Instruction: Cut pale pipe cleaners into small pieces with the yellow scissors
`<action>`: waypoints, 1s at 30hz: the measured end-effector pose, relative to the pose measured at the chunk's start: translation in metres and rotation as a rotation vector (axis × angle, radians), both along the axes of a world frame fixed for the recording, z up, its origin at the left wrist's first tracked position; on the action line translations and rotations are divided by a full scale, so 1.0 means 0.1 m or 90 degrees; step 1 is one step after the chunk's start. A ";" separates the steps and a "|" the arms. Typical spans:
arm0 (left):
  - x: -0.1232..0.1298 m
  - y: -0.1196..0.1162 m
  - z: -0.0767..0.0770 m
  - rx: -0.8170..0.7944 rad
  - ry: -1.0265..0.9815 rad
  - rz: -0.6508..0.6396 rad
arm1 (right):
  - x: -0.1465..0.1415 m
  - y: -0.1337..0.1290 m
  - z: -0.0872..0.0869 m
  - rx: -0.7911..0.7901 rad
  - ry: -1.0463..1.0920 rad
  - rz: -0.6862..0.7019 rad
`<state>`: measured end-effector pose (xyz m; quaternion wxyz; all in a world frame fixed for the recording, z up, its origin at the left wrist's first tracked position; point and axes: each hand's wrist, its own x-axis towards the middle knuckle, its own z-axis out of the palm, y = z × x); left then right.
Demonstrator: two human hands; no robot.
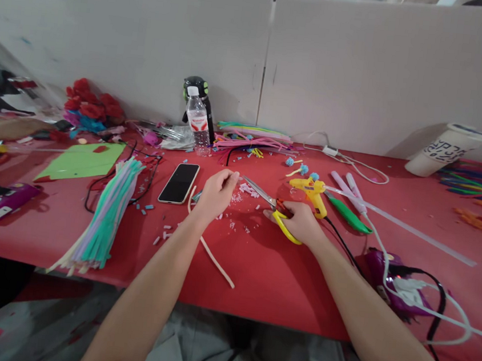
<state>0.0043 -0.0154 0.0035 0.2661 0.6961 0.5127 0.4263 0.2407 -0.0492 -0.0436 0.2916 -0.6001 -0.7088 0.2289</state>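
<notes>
My right hand grips a pair of scissors with yellow and dark handles, the metal blades pointing left. My left hand is closed, thumb and finger pinched together right at the blade tips; whatever is between them is too small to make out. Pale lilac clippings lie scattered on the red table below the blades. Under my left wrist a cream pipe cleaner runs along the table, partly hidden by the arm. A phone lies left of this hand.
A yellow glue gun with a cord lies beyond my right hand. To the left is a bundle of teal and lilac pipe cleaners. A water bottle stands at the back. At far left reaches another person's arm.
</notes>
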 end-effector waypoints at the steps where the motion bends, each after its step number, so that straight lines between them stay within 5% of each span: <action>1: 0.00 0.00 0.00 0.000 0.000 -0.002 | 0.00 0.00 0.00 -0.001 -0.001 0.000; 30: 0.00 0.00 -0.01 0.034 -0.016 -0.009 | 0.00 0.01 -0.01 -0.014 -0.001 -0.002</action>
